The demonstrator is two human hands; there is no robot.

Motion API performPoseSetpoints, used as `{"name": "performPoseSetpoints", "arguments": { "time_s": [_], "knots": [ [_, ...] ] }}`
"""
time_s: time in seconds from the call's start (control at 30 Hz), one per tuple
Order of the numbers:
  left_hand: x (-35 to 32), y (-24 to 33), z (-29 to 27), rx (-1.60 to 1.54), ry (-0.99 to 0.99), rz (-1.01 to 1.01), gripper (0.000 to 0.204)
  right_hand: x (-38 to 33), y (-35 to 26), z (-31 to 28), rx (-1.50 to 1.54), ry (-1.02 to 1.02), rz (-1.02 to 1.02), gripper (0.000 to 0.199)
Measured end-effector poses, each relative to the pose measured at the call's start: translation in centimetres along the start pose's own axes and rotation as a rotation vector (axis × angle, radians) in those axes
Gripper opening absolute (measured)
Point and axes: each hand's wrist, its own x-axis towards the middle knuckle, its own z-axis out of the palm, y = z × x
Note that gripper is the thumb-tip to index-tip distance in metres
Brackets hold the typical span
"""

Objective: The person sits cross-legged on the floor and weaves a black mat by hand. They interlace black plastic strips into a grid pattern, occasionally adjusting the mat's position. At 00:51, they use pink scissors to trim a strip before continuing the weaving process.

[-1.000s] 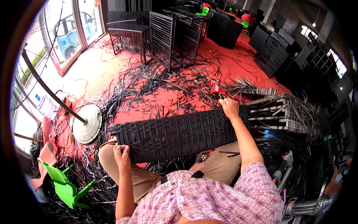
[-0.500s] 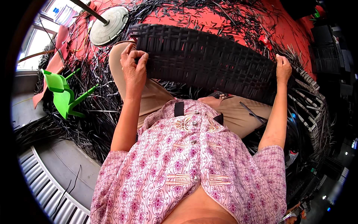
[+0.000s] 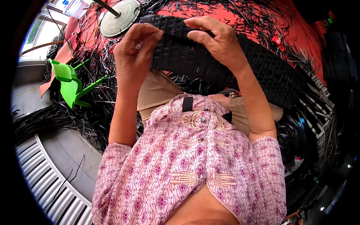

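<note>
The left hand (image 3: 132,54) and right hand (image 3: 223,43) partly hide the woven panel (image 3: 270,67); whether the fingertips (image 3: 159,35) pinch anything is unclear. The top edge cuts the pole (image 3: 107,7).

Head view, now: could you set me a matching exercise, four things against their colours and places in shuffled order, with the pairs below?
1. Woven panel
2. Plastic chair
3. Round pole base
4. Trousers

A. Pale grey, towards the upper left
B. Tan, on the person's legs
C. Black, in front of the person
D. Green, at the left

Pairs: 1-C; 2-D; 3-A; 4-B
</note>
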Motion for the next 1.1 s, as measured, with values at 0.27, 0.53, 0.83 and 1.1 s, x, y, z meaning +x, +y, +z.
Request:
{"name": "performPoseSetpoints", "arguments": {
  "time_s": [0.27,0.53,0.83,1.1],
  "knots": [
    [2.2,1.2,0.9,-0.069,-0.074,0.089,0.004,1.3,-0.1,2.6,0.539,-0.137,0.25,0.025],
    [3.7,-4.7,2.2,-0.295,-0.145,-0.196,0.015,-0.7,1.4,3.8,0.452,0.142,0.408,0.022],
    [0.4,-8.2,6.3,0.754,-0.187,-0.063,0.024,-2.8,3.0,4.6,0.034,0.195,0.503,0.016],
    [0.1,-8.6,7.2,0.684,-0.142,-0.054,0.021,-3.0,3.3,6.0,-0.281,0.138,0.491,0.02]
  ]
}}
